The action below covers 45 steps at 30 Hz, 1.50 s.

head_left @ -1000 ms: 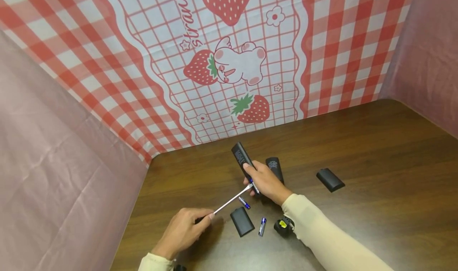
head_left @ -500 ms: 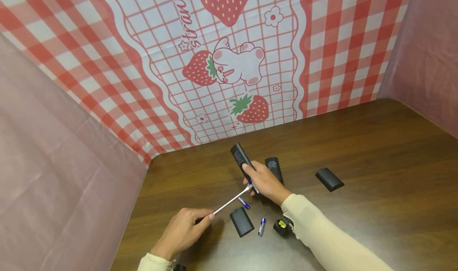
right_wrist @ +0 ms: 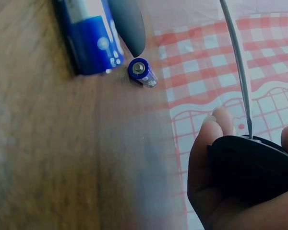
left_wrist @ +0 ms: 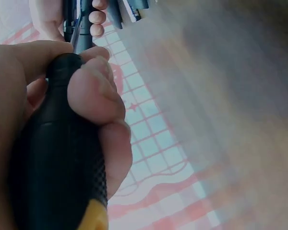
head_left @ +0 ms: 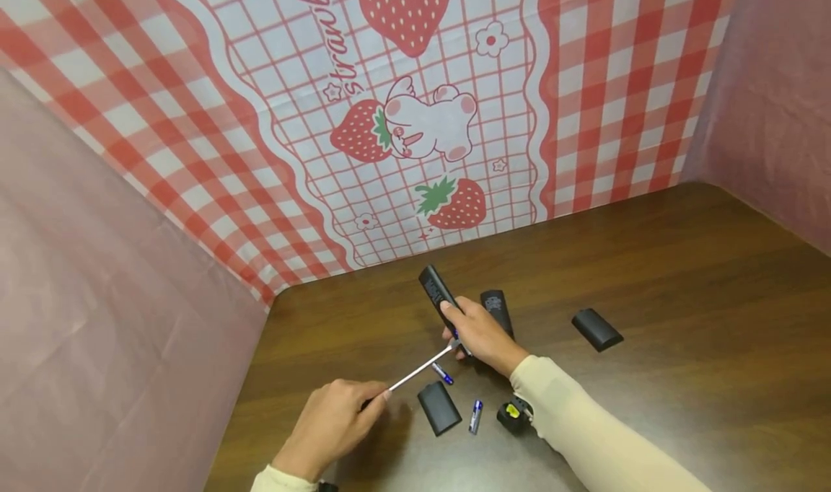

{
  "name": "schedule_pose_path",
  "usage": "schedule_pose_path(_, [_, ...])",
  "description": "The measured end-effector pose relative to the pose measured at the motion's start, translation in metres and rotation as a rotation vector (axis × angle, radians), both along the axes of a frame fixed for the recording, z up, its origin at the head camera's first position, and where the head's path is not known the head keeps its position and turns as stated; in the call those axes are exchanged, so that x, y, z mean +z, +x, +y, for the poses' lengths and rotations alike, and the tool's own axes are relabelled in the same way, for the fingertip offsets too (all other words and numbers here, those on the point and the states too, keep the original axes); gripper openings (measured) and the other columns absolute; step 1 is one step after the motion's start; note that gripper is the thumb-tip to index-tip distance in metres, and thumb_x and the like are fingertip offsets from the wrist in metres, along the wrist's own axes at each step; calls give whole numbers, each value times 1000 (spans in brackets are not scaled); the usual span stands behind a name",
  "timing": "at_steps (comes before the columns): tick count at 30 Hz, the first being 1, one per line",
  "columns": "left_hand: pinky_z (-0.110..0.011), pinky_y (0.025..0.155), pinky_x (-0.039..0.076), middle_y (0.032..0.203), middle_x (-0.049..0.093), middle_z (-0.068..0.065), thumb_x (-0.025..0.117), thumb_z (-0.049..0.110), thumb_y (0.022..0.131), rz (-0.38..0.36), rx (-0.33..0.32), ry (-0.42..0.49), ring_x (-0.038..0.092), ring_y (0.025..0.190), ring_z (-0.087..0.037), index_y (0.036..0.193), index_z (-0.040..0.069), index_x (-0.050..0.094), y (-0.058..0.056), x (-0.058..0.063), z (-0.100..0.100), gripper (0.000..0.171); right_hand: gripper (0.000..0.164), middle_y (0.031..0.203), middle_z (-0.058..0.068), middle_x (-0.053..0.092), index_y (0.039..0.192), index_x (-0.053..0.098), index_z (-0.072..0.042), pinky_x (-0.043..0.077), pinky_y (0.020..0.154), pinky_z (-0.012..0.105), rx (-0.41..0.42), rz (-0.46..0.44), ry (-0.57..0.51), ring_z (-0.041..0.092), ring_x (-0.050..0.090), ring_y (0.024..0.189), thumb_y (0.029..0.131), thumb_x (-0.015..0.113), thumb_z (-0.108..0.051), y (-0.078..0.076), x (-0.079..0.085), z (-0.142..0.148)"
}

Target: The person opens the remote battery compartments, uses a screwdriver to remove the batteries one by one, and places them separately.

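My left hand point(head_left: 337, 420) grips the black handle of a screwdriver point(left_wrist: 53, 143), which has a yellow patch at its lower end. Its long metal shaft point(head_left: 418, 369) reaches up and right to the near end of a black remote control point(head_left: 436, 283). My right hand point(head_left: 483, 333) holds this remote, thumb on top and fingers underneath. In the right wrist view the flat screwdriver tip point(right_wrist: 250, 132) goes in at the remote's end point(right_wrist: 249, 163); what it touches inside is hidden. A bit of blue, seemingly a battery, shows beside the tip in the head view.
A second black remote point(head_left: 496, 308) lies behind my right hand. Two loose blue-and-silver batteries point(head_left: 476, 417) and a black battery cover point(head_left: 439, 408) lie in front. Another cover point(head_left: 596, 329) is farther right. A patterned cloth point(head_left: 428, 117) hangs behind the wooden table point(head_left: 682, 275).
The head view has shifted slightly, so everything sits a little lower. My hands keep their holds, and the screwdriver tip stays at the remote's end with hardly any movement.
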<state>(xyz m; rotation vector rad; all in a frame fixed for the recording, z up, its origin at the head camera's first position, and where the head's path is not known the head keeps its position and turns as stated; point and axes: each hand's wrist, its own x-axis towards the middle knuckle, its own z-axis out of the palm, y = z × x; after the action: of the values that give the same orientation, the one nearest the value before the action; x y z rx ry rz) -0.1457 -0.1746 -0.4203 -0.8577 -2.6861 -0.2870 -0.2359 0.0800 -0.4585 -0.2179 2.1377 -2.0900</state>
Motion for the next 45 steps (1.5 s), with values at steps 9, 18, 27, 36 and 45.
schedule_pose_path(9, [-27, 40, 32, 55, 40, 20, 74, 28, 90, 146, -7, -127, 34, 46, 0, 77, 26, 68, 2, 16, 11, 15, 36, 80, 13, 62, 108, 54, 2, 51, 51, 33, -27, 14, 73, 20, 60, 60, 107, 45, -32, 0, 2, -1])
schedule_pose_path(18, [-28, 40, 32, 52, 39, 19, 72, 29, 91, 118, 10, -156, 33, 44, -2, 75, 26, 68, 4, 24, 17, 16, 34, 77, 11, 59, 106, 53, 1, 51, 50, 34, -16, 21, 97, 20, 57, 58, 108, 43, -32, 2, 2, -1])
schedule_pose_path(27, [-29, 38, 31, 50, 40, 16, 73, 27, 90, 132, -5, -176, 31, 41, -4, 68, 24, 59, 7, 29, 26, 26, 29, 77, 12, 58, 107, 53, 0, 51, 49, 35, -18, 73, 176, 22, 57, 56, 108, 44, -28, 3, 0, 0])
schedule_pose_path(36, [-28, 38, 31, 50, 36, 17, 72, 26, 91, 110, -11, -163, 31, 42, -3, 63, 26, 47, 7, 29, 24, 37, 31, 81, 16, 61, 120, 53, -4, 48, 48, 33, 15, 86, 244, 20, 55, 54, 106, 52, -31, 4, -1, 0])
schedule_pose_path(45, [-27, 39, 30, 52, 37, 17, 70, 29, 93, 57, 17, -193, 31, 43, -4, 66, 25, 54, 8, 30, 29, 31, 25, 77, 12, 60, 114, 53, -4, 48, 46, 33, 21, 124, 282, 19, 55, 52, 105, 54, -27, 4, -1, -4])
